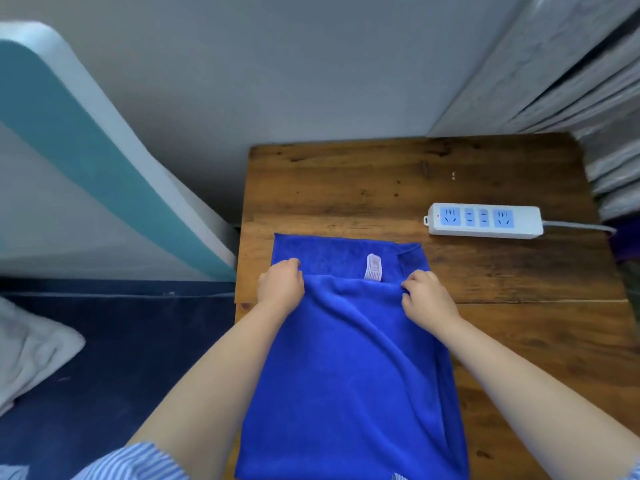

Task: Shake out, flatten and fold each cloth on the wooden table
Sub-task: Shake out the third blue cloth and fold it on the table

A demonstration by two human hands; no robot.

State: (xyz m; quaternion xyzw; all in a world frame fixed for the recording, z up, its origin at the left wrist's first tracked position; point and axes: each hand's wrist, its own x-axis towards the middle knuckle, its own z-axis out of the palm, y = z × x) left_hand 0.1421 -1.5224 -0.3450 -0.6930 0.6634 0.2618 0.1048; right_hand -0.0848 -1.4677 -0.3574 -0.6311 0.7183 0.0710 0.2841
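A bright blue cloth (349, 368) lies on the wooden table (398, 181), reaching from the near edge toward the middle. Its upper layer is folded over the lower one, and a white label (374, 267) shows on the lower layer just past the fold. My left hand (281, 285) grips the left corner of the upper layer. My right hand (426, 295) pinches the right corner of the same edge. Both hands hold that edge slightly raised, with soft wrinkles running down the cloth between my forearms.
A white power strip (485, 220) with blue sockets lies on the table to the right, its cord running off the right edge. A grey wall stands behind. A white and teal panel (86, 147) and dark blue bedding (114, 341) are on the left.
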